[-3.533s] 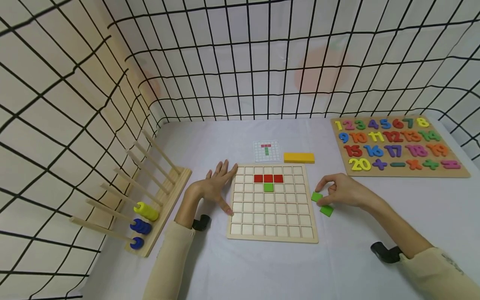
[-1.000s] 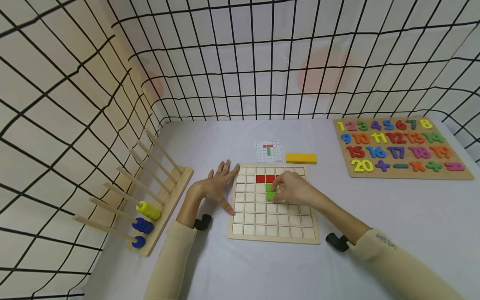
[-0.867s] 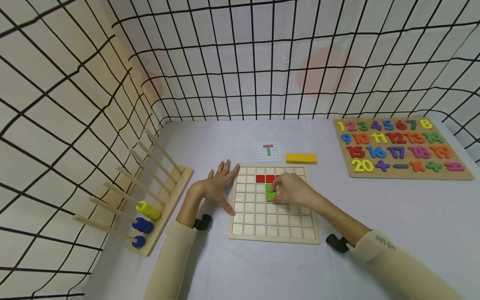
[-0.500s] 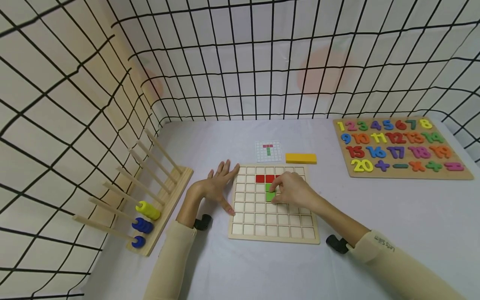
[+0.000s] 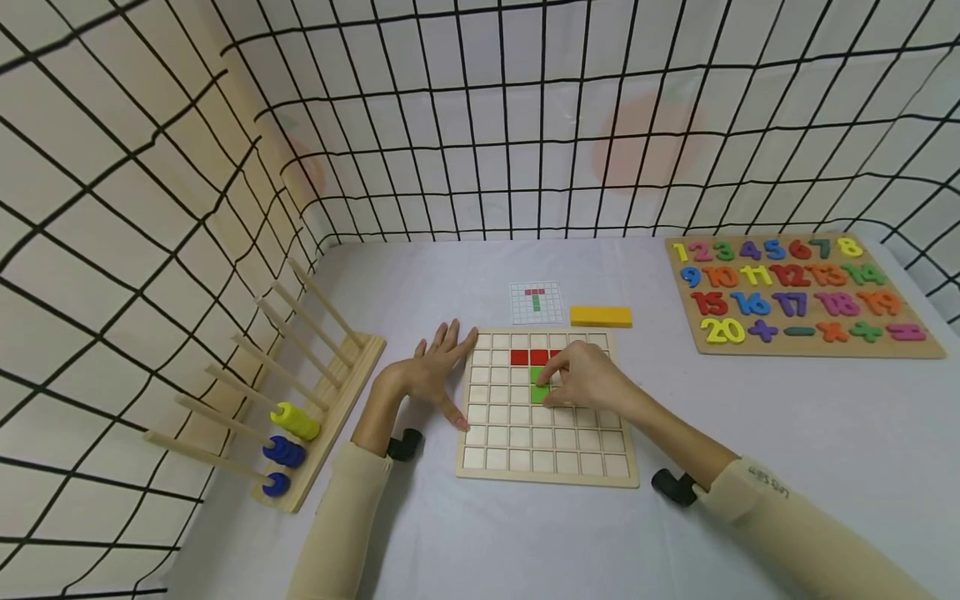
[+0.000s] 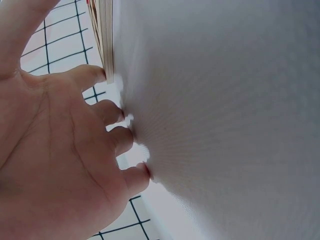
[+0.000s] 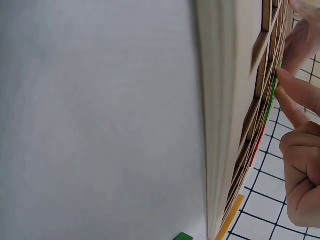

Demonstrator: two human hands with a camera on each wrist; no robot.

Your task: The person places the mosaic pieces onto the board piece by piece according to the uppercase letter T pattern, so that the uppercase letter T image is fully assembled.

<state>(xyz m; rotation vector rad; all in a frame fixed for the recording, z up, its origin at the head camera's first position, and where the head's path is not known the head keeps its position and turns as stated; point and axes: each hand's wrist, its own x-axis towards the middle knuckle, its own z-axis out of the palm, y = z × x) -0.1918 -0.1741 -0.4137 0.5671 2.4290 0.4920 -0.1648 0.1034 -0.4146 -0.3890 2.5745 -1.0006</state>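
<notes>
A wooden grid board (image 5: 498,437) lies flat on the table. Red square tiles (image 5: 519,357) form a row in its upper part, with a green tile (image 5: 537,375) directly under the row's middle. My right hand (image 5: 588,377) is over the board, its thumb and index finger pinching a second green square tile (image 5: 539,395) in the cell below the first. The hand covers part of the red row. At the board's left edge my left hand (image 5: 426,377) spreads its fingers, index finger and thumb touching the frame; its other fingertips (image 6: 137,175) rest on the white cloth.
Behind the board lie a printed pattern card (image 5: 536,302) and a yellow bar (image 5: 601,317). A number puzzle (image 5: 806,343) is at the right, a peg stand (image 5: 341,408) with rings at the left. Another green tile (image 7: 183,236) shows on the cloth. Black wire mesh (image 5: 510,150) surrounds the table.
My right hand has moved left from beside the board, bringing a green tile into the cell below the first one. Over the last second it barely moved. The left hand stays at the edge.
</notes>
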